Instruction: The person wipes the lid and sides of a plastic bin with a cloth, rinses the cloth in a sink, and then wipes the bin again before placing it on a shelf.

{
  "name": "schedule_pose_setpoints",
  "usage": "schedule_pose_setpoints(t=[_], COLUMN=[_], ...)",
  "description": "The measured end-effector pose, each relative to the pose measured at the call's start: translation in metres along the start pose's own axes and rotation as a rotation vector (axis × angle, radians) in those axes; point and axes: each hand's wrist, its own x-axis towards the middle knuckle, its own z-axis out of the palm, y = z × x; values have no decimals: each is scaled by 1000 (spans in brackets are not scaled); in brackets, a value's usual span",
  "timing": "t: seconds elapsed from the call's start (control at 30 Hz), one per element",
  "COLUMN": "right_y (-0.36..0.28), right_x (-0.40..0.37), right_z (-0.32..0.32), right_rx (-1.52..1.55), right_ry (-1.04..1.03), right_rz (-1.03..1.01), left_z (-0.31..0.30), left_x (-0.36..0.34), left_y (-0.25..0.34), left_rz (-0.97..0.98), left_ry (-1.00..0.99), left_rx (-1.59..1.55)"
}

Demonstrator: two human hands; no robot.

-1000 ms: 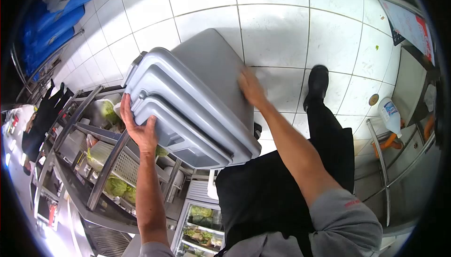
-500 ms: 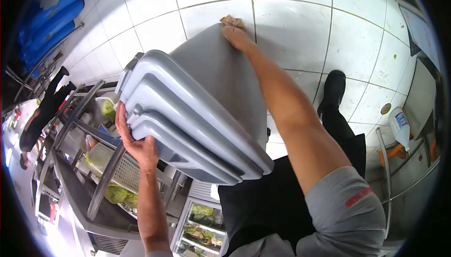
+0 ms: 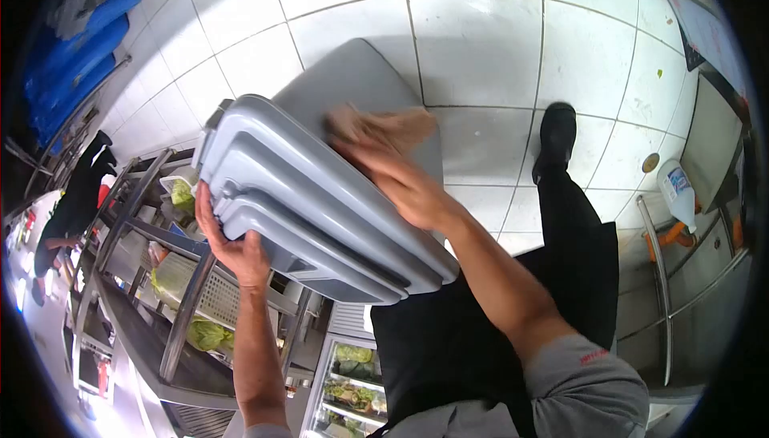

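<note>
A large grey plastic bin (image 3: 356, 73) with a ridged lid (image 3: 296, 169) stands tilted in front of me. At the lid's left edge, my left hand (image 3: 236, 250) holds on with fingers and thumb bent round the rim. My right hand (image 3: 408, 189) presses a brown cloth (image 3: 392, 127) against the side of the bin, just below the lid. Part of the cloth and the fingertips are smeared by motion.
Metal racks with a white perforated basket (image 3: 228, 290) and lettuce (image 3: 207, 334) stand at left. Another person (image 3: 72, 205) is beyond them. A glass-fronted cabinet (image 3: 352, 390) holds greens at the bottom. A white bottle (image 3: 677, 191) hangs by a metal rail (image 3: 658, 286) at right.
My right hand has moved the cloth from the bin's far bottom edge back along its side toward the lid. My left hand keeps its hold on the lid.
</note>
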Motion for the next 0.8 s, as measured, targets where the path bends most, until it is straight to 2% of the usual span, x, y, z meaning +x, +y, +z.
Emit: schedule_pose_setpoints(t=[0.1,0.13,0.17,0.23,0.27,0.3,0.33,0.37,0.43,0.53,0.57,0.6,0.67,0.77,0.8], right_y=[25,62,96,160,179,229,224,231,242,199,104,92,-17,13,60], right_x=[112,152,157,165,129,78,37,-8,-69,-39,5,18,52,84,78], right_z=[1,-4,-19,-48,-65,-73,-77,-81,-74,-50,-35,-14,12,9,-9], right_rx=[-347,-147,-194,-285,-77,-193,-178,-330,-275,-490,-228,-378,286,127,-176], right_ry=[99,48,80,117,256,293,309,301,357,251,270,262,50,-120,-121], right_rz=[-199,-160,4,342,481,389,445,500,805,652,767,236,152,-58,-2], left_z=[0,2,5,4,5,2,1,3,3,0,0,-1,-4,-9,-14], left_x=[4,6,7,5,5,6,6,4,3,6,6,8,12,15,18], left_y=[6,9,12,12,11,12,10,11,11,9,7,6,-2,-11,-19], left_rz=[30,106,179,204,201,199,191,151,142,159,161,175,124,49,35], left_ry=[-1,39,77,5,-10,-23,-9,9,10,4,12,20,25,53,60], left_rx=[38,65,92,139,146,148,149,133,71,103,99,89,62,48,48])
